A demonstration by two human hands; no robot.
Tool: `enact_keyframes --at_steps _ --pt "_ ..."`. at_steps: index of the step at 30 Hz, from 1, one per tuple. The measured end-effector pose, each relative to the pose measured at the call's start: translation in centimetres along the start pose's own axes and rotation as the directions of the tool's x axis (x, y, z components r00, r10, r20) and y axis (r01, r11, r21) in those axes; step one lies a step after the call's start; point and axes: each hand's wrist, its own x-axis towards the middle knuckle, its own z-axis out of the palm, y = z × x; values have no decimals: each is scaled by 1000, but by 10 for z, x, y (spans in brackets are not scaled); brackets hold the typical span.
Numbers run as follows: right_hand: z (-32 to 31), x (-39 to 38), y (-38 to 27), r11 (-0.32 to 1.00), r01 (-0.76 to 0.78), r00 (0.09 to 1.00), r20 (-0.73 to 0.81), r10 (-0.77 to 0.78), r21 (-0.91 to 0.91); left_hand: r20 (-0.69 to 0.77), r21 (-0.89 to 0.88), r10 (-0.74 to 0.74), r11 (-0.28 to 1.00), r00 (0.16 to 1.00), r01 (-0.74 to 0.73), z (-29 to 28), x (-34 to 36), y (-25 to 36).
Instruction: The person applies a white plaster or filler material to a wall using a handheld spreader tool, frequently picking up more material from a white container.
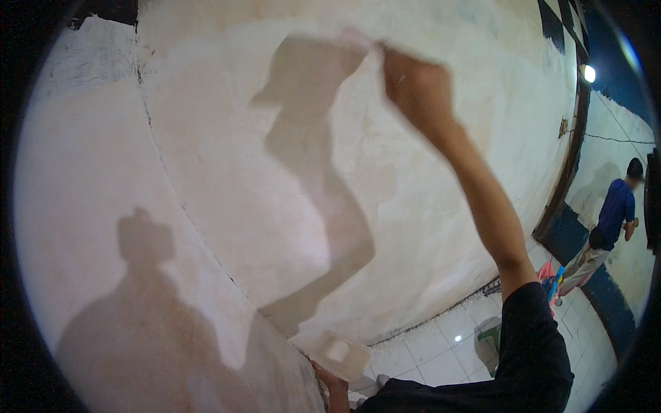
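Note:
My right hand [420, 89] is raised high against the pale plastered wall [227, 172], gripping a flat putty scraper [358, 40] whose blurred blade lies on the wall near the top. Down by my waist, my left hand [332, 383] holds a small white tray [342, 354] with a lump of white filler in it. The shadows of my arm and head fall across the wall to the left.
The wall bends at a corner seam [165, 172] on the left. White floor tiles [441, 344] lie below. A green object [490, 334] sits on the floor. Another person in a blue shirt [613, 213] stands at the far right by a bright lamp [589, 73].

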Motion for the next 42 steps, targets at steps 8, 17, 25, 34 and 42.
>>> enact_keyframes --at_steps 8,17,25,34,42 --pt "41 69 106 954 35 999 -5 -39 -299 60 69 45 996 997 -49 -32 4 -21" --pt "46 -64 -80 868 495 849 201 -489 22 132 -166 -52 983 990 74 -16 3 -15" --pt "8 -52 -11 999 16 999 -36 -15 38 134 -86 59 995 989 -48 -25 -10 -19" --pt "62 -97 -16 945 97 968 251 -17 -312 117 -131 81 989 990 -65 -28 -31 -14" --pt "-21 -158 -150 894 -20 889 418 -189 447 125 -163 1 986 992 19 0 -28 0"
